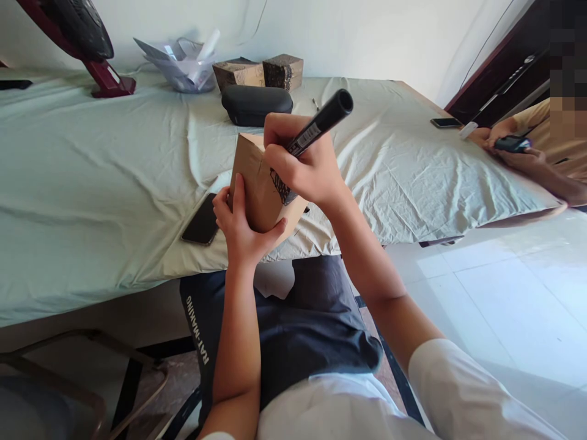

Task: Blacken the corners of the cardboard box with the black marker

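Note:
A small brown cardboard box is held tilted over the front edge of the cloth-covered table. My left hand grips it from the left and below, fingers and thumb spread around its sides. In my right hand is a thick black marker, its back end pointing up and to the right. The marker's tip is hidden behind my fingers, close to the box. Black scribbled marks show on the box face beside that hand. A dark phone lies on the cloth just left of my left hand.
At the back stand a black hard case, two dark-patterned cardboard boxes, a clear plastic container with papers, and a dark red stand. On the right, a person's hands hold a dark device near another phone.

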{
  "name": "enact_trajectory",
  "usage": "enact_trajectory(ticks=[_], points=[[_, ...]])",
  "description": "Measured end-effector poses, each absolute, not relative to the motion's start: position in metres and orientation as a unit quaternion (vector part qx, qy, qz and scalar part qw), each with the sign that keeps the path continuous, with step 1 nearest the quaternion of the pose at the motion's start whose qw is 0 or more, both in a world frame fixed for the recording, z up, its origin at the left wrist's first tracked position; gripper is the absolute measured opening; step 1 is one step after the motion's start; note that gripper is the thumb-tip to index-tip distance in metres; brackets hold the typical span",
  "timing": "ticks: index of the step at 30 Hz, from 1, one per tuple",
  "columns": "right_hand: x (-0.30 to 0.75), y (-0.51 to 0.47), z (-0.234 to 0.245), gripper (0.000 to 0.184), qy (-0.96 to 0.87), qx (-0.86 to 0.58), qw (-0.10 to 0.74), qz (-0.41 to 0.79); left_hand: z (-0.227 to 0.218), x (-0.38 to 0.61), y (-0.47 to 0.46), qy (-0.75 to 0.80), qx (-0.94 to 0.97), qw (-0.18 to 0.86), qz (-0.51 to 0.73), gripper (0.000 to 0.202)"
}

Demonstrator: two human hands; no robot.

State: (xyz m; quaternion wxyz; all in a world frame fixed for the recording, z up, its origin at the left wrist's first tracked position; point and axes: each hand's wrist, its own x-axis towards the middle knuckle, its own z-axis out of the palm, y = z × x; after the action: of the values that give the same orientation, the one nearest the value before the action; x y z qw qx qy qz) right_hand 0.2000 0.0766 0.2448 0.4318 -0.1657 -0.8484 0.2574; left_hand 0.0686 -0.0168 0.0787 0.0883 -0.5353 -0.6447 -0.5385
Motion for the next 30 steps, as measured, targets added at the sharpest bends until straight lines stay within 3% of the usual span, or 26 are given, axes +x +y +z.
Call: enact_trajectory(ticks=[9, 21, 26, 30], points=[[0.202, 0.079, 0.238, 0.034, -0.82, -0.205, 0.446, 0.295, 0.079, 0.069, -0.017, -0.648, -0.533, 0.082, -0.537, 0.131], [0.213, 0.074, 0.231, 0.03, -0.818, -0.174, 0.499, 0.225, 0.081, 0.071, -0.019, -0.657, -0.529, 0.079, -0.531, 0.132], [0.218, 0.083, 0.233, 0.022, -0.766, -0.153, 0.553, 0.29, 0.08, 0.063, -0.022, -0.655, -0.525, 0.082, -0.537, 0.129], [0.218, 0.086, 0.233, 0.022, -0.733, -0.147, 0.541, 0.386, 0.081, 0.055, -0.026, -0.635, -0.534, 0.103, -0.549, 0.123]])
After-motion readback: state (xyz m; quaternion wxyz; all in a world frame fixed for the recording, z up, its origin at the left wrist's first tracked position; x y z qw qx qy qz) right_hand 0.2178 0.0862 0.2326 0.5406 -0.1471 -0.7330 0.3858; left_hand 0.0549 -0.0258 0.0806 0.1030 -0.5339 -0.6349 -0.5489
